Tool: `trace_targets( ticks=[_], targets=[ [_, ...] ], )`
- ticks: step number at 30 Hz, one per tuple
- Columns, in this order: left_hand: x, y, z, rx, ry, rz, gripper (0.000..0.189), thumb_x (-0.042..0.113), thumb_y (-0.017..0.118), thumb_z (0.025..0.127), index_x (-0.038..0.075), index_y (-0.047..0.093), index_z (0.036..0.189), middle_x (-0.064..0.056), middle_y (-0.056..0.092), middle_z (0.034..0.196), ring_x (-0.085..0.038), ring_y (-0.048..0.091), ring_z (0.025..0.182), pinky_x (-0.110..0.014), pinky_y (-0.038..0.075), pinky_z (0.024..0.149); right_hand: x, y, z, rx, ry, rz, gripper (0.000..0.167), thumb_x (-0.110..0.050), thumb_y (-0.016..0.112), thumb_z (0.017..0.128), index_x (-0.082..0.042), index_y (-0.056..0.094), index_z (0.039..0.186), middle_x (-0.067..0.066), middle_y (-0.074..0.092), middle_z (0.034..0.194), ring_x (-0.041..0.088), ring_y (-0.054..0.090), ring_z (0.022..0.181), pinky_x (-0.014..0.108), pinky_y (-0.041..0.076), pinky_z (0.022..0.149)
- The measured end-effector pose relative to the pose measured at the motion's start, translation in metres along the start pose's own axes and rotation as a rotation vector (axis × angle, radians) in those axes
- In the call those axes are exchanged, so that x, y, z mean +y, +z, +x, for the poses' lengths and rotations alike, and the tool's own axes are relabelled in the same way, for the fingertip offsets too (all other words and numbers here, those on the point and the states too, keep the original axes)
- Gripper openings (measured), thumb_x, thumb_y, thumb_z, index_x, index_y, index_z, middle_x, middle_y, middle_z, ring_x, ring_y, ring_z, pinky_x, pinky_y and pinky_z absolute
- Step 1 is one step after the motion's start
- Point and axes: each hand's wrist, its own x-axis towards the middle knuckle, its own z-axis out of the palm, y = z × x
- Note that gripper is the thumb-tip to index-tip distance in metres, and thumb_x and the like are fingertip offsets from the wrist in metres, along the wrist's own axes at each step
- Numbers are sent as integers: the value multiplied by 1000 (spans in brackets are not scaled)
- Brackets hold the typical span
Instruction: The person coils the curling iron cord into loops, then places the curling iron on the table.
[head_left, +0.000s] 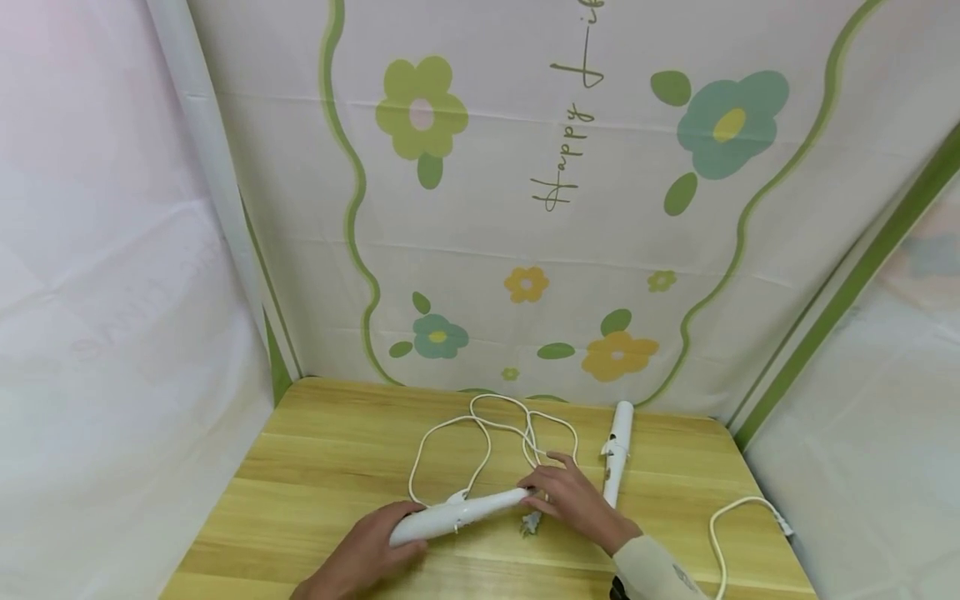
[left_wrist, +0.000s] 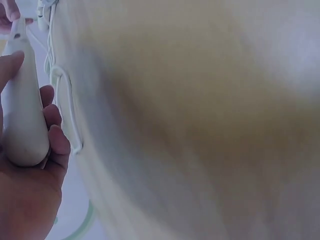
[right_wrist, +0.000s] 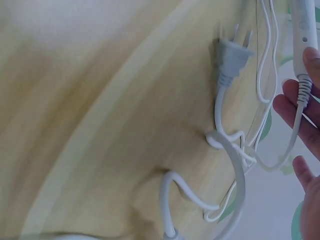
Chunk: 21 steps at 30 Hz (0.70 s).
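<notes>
A white curling iron (head_left: 457, 513), with a corded tail end, is held slantwise over the wooden table by both hands. My left hand (head_left: 367, 542) grips its thick end; in the left wrist view the fingers (left_wrist: 55, 117) wrap round the smooth white body (left_wrist: 25, 110). At the thinner cord end, my right hand (head_left: 570, 496) pinches the handle. The right wrist view shows the thumb beside the ribbed cord sleeve (right_wrist: 304, 90). Just below the right hand lies a two-pin plug (right_wrist: 234, 56), on the table.
White cord (head_left: 487, 425) loops across the table (head_left: 322, 450) behind the hands. A second white curling iron (head_left: 618, 450) lies right of the right hand. Another white cord (head_left: 716, 533) with a plug runs near the right edge. A flowered cloth (head_left: 480, 217) hangs behind the table.
</notes>
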Motion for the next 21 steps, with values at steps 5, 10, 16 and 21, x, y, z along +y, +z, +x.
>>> trace_targets(
  ticks=[5,10,16,21],
  targets=[
    [1,-13,3,22,47,85,46,50,83,95,25,73,133,8,77,124,-3,66,105,-32,56,84,-9,-1,-2,43,20,65,26,-28,90,89,-17,81,110,-12,80,103,1,73,93,54,53,103],
    [0,-23,4,37,99,154,44,49,83,95,26,73,131,11,76,122,-1,65,102,-32,56,83,-15,-4,-1,74,22,99,27,-30,89,89,-17,81,111,-13,78,101,-1,72,90,49,54,103],
    [1,-30,7,25,149,213,44,51,82,97,23,71,129,11,76,119,2,63,97,-30,56,80,-24,-8,-1,88,62,99,26,-36,87,91,-20,80,111,-16,77,100,3,71,95,41,60,94],
    [2,-36,8,84,244,299,47,50,85,93,22,74,129,9,78,117,-2,68,98,-30,58,80,-33,-10,0,113,77,106,26,-36,89,89,-21,80,108,-16,76,97,1,68,90,29,60,84]
  ],
)
